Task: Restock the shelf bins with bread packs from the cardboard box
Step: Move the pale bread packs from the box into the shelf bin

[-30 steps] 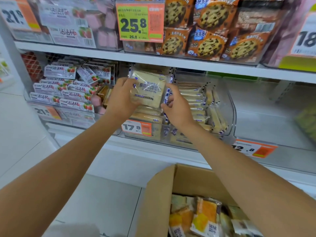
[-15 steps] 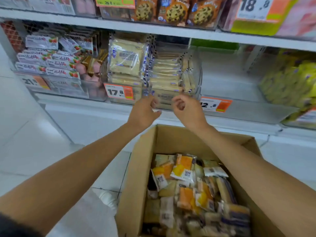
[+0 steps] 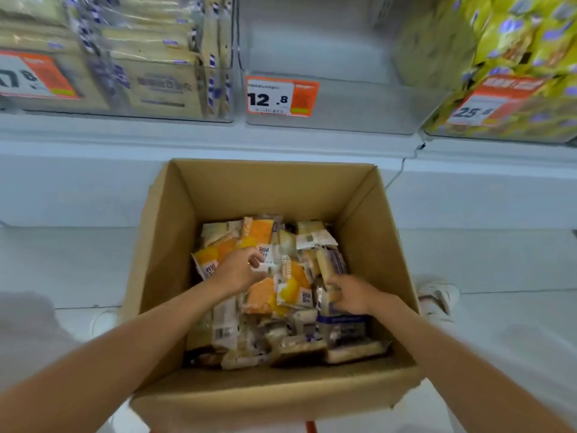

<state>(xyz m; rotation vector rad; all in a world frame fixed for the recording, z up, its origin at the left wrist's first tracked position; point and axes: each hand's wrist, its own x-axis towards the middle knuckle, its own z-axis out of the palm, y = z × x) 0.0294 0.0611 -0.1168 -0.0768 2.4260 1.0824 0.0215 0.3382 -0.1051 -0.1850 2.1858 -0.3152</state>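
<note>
Low centre, the left hand (image 3: 237, 271) and right hand (image 3: 351, 293) sit apart inside the cardboard box (image 3: 274, 189), fingers curled over bread packs (image 3: 290, 282) to pick stock; whether either grips, I cannot tell. The bin (image 3: 343, 120) at upper centre likely awaits them.

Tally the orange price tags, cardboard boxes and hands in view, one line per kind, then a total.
Orange price tags: 3 (left tag, middle tag, right tag)
Cardboard boxes: 1 (cardboard box)
Hands: 2 (left hand, right hand)
Total: 6
</note>
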